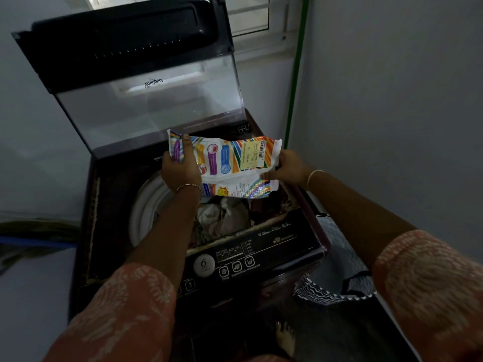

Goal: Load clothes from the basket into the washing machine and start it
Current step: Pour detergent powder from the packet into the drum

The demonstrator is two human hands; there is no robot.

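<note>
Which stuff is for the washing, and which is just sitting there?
For the job: washing machine, clothes inside it, soap packet gripped by the left hand and right hand, basket.
Just there: window, green pipe.

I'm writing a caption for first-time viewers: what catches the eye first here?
The bright striped detergent packet, held by its ends in the left hand and right hand above the open drum. Below it lie clothes in the washing machine, whose glass lid stands raised behind.

one washing machine, one detergent packet, two hands, one basket
</note>
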